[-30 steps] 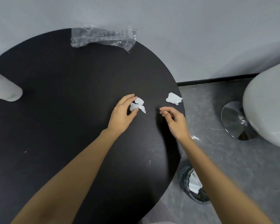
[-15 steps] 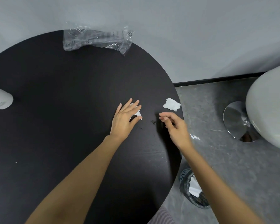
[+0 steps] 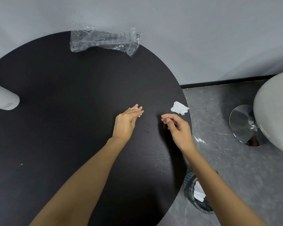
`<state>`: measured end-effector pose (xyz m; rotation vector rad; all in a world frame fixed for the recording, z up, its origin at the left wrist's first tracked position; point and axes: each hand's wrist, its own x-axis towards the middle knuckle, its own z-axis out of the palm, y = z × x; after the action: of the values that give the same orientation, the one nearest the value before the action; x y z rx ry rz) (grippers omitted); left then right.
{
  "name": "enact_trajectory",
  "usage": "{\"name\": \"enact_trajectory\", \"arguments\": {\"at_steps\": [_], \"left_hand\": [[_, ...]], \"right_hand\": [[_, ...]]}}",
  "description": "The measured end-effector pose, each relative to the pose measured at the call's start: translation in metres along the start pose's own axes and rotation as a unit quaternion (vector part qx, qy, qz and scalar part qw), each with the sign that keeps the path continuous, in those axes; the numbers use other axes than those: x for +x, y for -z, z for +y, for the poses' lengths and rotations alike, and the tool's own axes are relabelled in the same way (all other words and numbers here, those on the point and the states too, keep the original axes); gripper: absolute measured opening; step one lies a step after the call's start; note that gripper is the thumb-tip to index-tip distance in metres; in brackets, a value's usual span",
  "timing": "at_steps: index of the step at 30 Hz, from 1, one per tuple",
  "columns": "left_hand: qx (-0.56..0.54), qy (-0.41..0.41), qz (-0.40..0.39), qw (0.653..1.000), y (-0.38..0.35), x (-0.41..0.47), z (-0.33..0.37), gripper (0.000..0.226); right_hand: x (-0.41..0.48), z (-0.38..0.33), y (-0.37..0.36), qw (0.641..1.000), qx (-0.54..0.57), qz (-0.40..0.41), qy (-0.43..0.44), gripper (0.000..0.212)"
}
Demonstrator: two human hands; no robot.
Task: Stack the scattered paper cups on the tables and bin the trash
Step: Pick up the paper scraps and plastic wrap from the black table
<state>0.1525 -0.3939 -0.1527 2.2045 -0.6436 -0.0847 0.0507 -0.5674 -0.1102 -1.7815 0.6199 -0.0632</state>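
Black table (image 3: 72, 128), right edge: left hand (image 3: 126, 123) flat on paper scrap (image 3: 140, 115), right hand (image 3: 178, 129) slack, empty.

This is looking like a café corner or an office break area rather than a home. A round black worktop (image 3: 55, 111) is standing close against a plain grey wall (image 3: 203, 30), which is meeting a grey stone-look floor (image 3: 219, 160) along a black skirting strip (image 3: 219, 83). A moulded pale chair (image 3: 274, 111) is sitting on a polished chrome disc base (image 3: 242, 124) beside it. A lined mesh waste bin (image 3: 188, 177) is waiting under the worktop's edge, and a paper cup (image 3: 2, 98), a crumpled clear wrapper (image 3: 103, 39) and a torn paper scrap (image 3: 179, 108) are lying on top.
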Motion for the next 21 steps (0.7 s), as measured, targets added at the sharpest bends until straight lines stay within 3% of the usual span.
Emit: {"name": "enact_trajectory", "arguments": {"at_steps": [5, 21], "left_hand": [[-0.033, 0.042, 0.004, 0.999, 0.009, 0.003, 0.007, 0.032], [-0.045, 0.040, -0.025, 0.998, -0.003, 0.007, 0.025, 0.025]], "right_hand": [[-0.001, -0.003, 0.001, 1.000, 0.002, 0.008, 0.000, 0.030], [-0.012, 0.007, 0.022, 0.998, 0.022, 0.052, -0.005, 0.024]]}}
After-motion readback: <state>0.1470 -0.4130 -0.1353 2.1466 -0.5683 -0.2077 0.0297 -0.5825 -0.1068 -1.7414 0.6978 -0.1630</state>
